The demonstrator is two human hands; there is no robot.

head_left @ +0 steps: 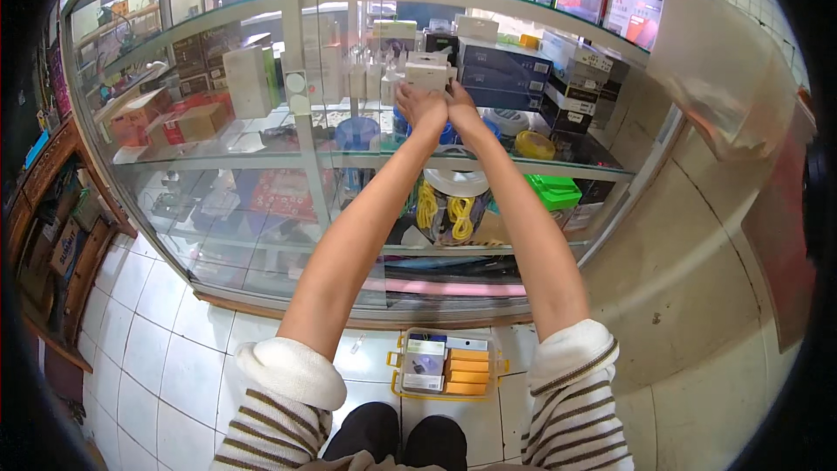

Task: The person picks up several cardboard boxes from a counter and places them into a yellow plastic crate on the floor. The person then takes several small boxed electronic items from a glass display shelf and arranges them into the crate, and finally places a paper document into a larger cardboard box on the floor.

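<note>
On the left, a brown carton [202, 122]; mid-cabinet, the left hand [424, 108], then a white box [427, 75] just on the far side, then the right hand [463, 109] — fingers partly hidden, grip impossible to tell — and rightward, stacked dark blue boxes [503, 78].

Box [428, 71] in cabinet [301, 135], bin [443, 397] outside

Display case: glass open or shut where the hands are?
Open there: left hand and right hand reach in through the display case front to a white box, no pane between.
</note>
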